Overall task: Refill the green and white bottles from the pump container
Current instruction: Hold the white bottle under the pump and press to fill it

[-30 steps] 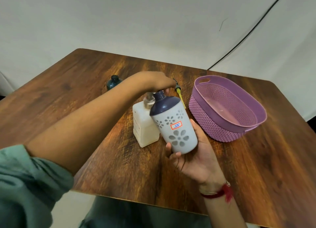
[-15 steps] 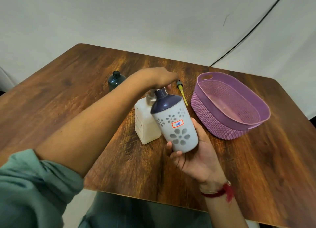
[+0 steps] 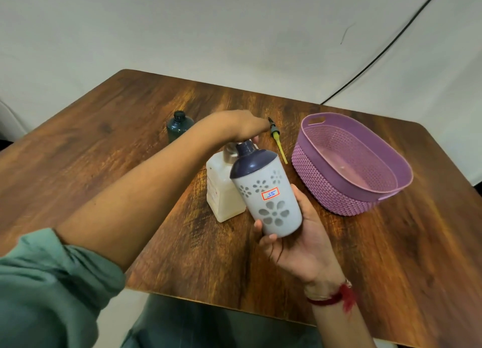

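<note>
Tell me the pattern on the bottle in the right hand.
Grey flower shapes on the white bottle, best in the head view.

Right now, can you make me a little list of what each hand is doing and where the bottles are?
left hand: resting on top of the pump container
right hand: holding the white bottle, tilted, neck up by the pump
green bottle: standing at the back of the table, no cap
yellow tube: lying beside the purple basket
</note>
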